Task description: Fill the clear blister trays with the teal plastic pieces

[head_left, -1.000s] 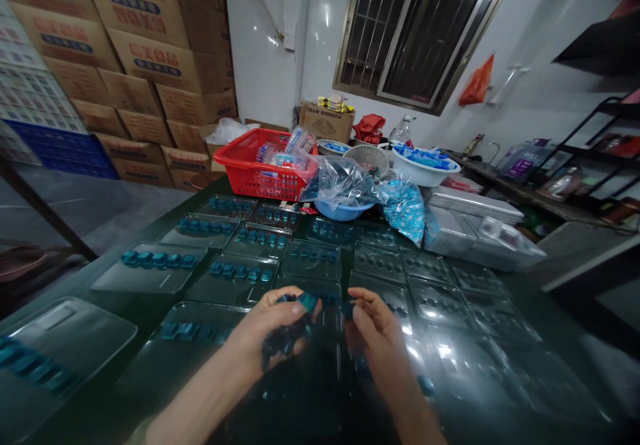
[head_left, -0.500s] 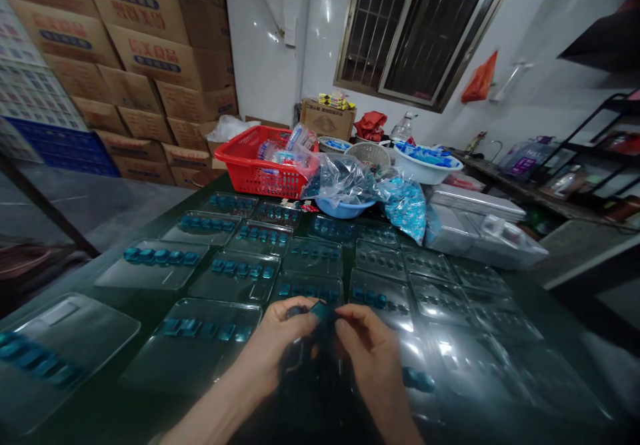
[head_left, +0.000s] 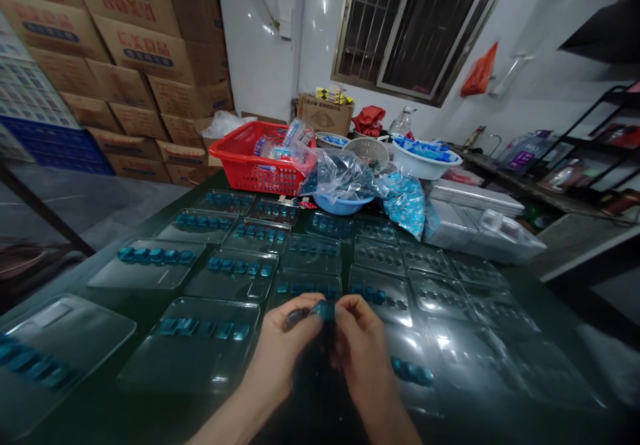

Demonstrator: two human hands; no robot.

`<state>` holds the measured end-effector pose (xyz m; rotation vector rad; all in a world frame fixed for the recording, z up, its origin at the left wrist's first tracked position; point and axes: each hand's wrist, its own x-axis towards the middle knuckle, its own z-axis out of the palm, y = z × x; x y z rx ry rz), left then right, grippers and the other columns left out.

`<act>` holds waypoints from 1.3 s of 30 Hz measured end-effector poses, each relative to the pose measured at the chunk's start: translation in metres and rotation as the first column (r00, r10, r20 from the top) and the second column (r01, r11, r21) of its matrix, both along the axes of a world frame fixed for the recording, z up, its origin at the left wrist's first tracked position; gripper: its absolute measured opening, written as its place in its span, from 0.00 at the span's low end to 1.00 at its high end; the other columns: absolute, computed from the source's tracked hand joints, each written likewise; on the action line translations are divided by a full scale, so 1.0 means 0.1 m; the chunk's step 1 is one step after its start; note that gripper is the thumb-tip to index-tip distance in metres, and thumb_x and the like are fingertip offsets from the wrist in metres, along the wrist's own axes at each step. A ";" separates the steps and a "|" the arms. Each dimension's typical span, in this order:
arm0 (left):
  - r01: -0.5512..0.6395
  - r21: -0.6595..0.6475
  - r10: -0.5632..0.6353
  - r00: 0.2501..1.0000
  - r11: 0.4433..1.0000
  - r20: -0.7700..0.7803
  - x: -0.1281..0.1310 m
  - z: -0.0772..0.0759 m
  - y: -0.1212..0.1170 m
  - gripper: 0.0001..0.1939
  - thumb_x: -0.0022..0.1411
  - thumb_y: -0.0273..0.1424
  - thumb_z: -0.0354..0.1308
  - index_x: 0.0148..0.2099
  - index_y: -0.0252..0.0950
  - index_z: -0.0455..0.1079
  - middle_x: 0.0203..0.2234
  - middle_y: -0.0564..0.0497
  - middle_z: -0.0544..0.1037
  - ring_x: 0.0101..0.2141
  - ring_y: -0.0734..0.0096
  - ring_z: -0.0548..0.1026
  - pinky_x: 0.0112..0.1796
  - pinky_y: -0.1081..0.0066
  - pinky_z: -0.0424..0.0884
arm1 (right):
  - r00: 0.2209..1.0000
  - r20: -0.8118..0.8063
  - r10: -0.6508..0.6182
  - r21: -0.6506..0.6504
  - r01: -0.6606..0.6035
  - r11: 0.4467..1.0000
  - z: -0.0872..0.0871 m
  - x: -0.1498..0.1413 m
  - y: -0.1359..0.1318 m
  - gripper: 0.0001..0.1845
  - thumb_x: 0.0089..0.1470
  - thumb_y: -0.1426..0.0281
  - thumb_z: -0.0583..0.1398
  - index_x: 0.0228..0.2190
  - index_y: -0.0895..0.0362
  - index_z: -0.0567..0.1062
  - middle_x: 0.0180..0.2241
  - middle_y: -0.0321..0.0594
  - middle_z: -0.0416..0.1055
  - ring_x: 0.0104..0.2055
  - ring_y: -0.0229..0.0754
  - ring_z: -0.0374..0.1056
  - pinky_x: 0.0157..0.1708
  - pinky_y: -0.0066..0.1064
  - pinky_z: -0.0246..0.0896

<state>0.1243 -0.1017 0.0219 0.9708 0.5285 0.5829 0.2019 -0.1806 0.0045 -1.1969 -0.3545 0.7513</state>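
Note:
My left hand [head_left: 280, 351] and my right hand [head_left: 363, 351] meet low in the middle of the view, fingers pinched together on a small blue block [head_left: 324, 309] between them. My left palm also cups several dark pieces that I cannot make out. Under and around the hands lie clear plastic blister trays [head_left: 193, 341] on a dark green table [head_left: 150, 301]. Many trays hold a row of blue blocks [head_left: 155, 255]. A short row of blue blocks [head_left: 413, 371] sits in the tray just right of my right hand.
At the table's far end stand a red basket [head_left: 260, 158], a blue bowl under a clear bag [head_left: 343, 181], a blue-patterned bag [head_left: 407, 201], a white basin [head_left: 425, 161] and stacked clear trays [head_left: 480, 221]. Cardboard boxes [head_left: 130, 51] are piled at the left wall.
My hands have drawn closer together until the fingertips meet on the blue block. The view has shifted slightly; more blue blocks now show in the tray right of my right hand.

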 end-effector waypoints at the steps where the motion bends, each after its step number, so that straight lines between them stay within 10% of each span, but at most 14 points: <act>1: -0.007 -0.045 0.006 1.000 0.999 -0.016 0.03 -0.01 -0.01 0.05 0.46 0.28 0.60 0.29 0.34 0.71 0.28 0.51 0.73 0.23 0.72 0.71 0.23 0.73 0.66 | 0.999 0.035 -0.031 -0.014 0.032 0.999 0.00 0.00 0.01 0.09 0.48 0.63 0.57 0.26 0.57 0.67 0.14 0.27 0.54 0.14 0.28 0.52 0.10 0.17 0.49; 5: -0.020 -0.154 0.010 0.998 0.988 -0.061 0.12 -0.07 -0.01 0.07 0.47 0.31 0.59 0.31 0.36 0.68 0.14 0.55 0.70 0.14 0.73 0.68 0.15 0.75 0.63 | 0.994 0.104 -0.030 -0.027 0.033 0.999 0.00 0.02 0.01 0.11 0.49 0.64 0.57 0.35 0.57 0.69 0.20 0.31 0.62 0.18 0.30 0.58 0.15 0.22 0.58; 29: 0.026 -0.313 -0.048 0.997 0.949 -0.062 0.16 -0.18 0.12 0.09 0.46 0.31 0.60 0.32 0.38 0.65 0.19 0.57 0.71 0.14 0.82 0.66 0.11 0.84 0.54 | 0.984 0.154 -0.091 0.048 0.085 0.995 -0.08 0.13 0.08 0.07 0.41 0.73 0.60 0.21 0.57 0.65 0.27 0.31 0.64 0.25 0.32 0.60 0.25 0.24 0.56; 39: -0.059 -0.342 0.030 0.996 0.938 -0.089 0.21 -0.12 0.09 0.12 0.45 0.32 0.61 0.33 0.38 0.63 0.19 0.58 0.68 0.16 0.80 0.68 0.11 0.83 0.53 | 0.988 0.082 -0.133 0.043 0.130 0.991 -0.17 0.14 0.15 0.09 0.45 0.70 0.59 0.31 0.54 0.65 0.25 0.31 0.63 0.25 0.33 0.61 0.23 0.23 0.58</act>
